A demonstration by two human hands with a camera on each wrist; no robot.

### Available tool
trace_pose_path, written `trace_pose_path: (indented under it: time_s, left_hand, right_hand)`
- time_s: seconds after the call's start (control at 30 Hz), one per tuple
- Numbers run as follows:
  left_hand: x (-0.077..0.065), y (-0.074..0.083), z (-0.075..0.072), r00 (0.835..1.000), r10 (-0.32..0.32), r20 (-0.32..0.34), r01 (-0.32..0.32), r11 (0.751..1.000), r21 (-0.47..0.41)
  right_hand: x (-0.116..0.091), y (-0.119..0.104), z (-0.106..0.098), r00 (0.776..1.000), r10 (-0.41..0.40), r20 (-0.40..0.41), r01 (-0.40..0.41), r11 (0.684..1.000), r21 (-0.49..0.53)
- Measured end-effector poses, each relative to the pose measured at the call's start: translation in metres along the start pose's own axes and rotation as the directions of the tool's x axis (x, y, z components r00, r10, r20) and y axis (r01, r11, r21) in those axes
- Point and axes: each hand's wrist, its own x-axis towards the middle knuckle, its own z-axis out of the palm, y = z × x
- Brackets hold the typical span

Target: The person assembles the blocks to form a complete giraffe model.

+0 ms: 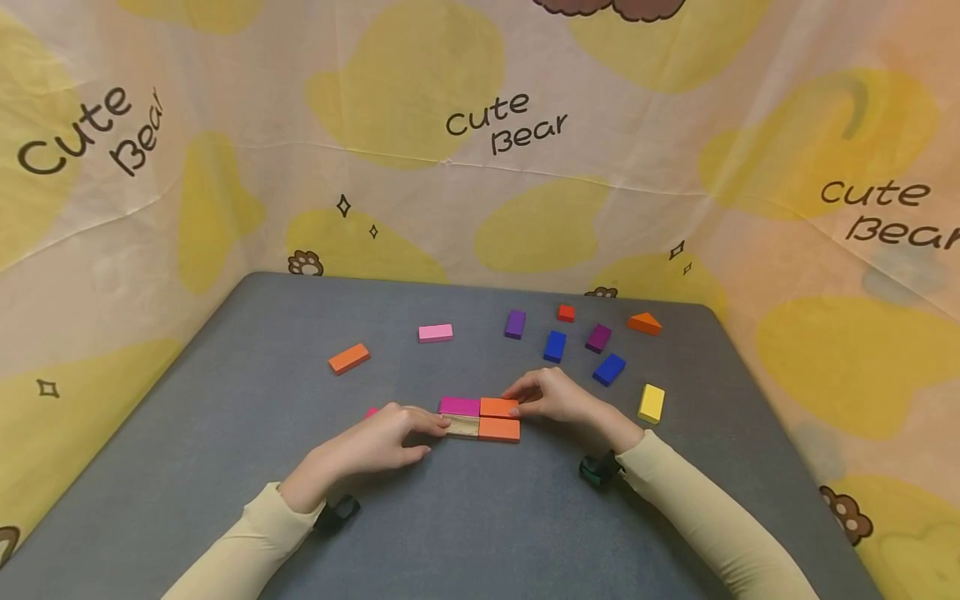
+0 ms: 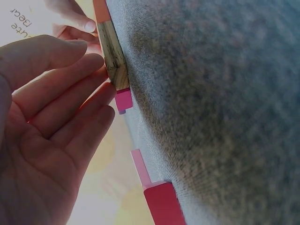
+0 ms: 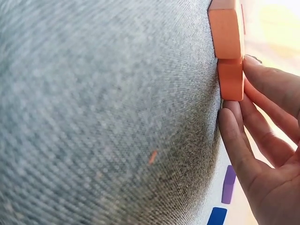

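Four-part cluster in the head view: a magenta block [image 1: 459, 406], a bare-wood block [image 1: 462, 427], a far orange block [image 1: 495, 407] and a near orange block [image 1: 499, 430] lie side by side in a rectangle. My left hand [image 1: 382, 437] reaches the cluster's left end, extended fingertips at the bare-wood block; its thumb stays apart, as the left wrist view shows. At the opposite end, my right hand [image 1: 555, 395] pinches the far orange block's right end between thumb and fingers. A red block [image 2: 164, 204] is mostly hidden behind the left hand in the head view.
Farther back lie an orange block [image 1: 349, 358], a pink block [image 1: 436, 333], purple [image 1: 515, 324] and blue [image 1: 555, 347] blocks, a small red block [image 1: 566, 313] and an orange triangle [image 1: 645, 323]. A yellow block [image 1: 652, 403] is right. Patterned cloth surrounds the grey table [image 1: 480, 533].
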Motion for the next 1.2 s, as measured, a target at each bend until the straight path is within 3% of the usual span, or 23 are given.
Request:
trace_pose_path:
  time_s: [1.2]
  left_hand:
    - [0.0004,0.0025,-0.0014,1.0,-0.013,0.015,0.013,1.0,0.005]
  right_hand:
    - [-0.0016,0.0013,-0.0006,0.999,0.02,0.029,-0.022,0.999,0.041]
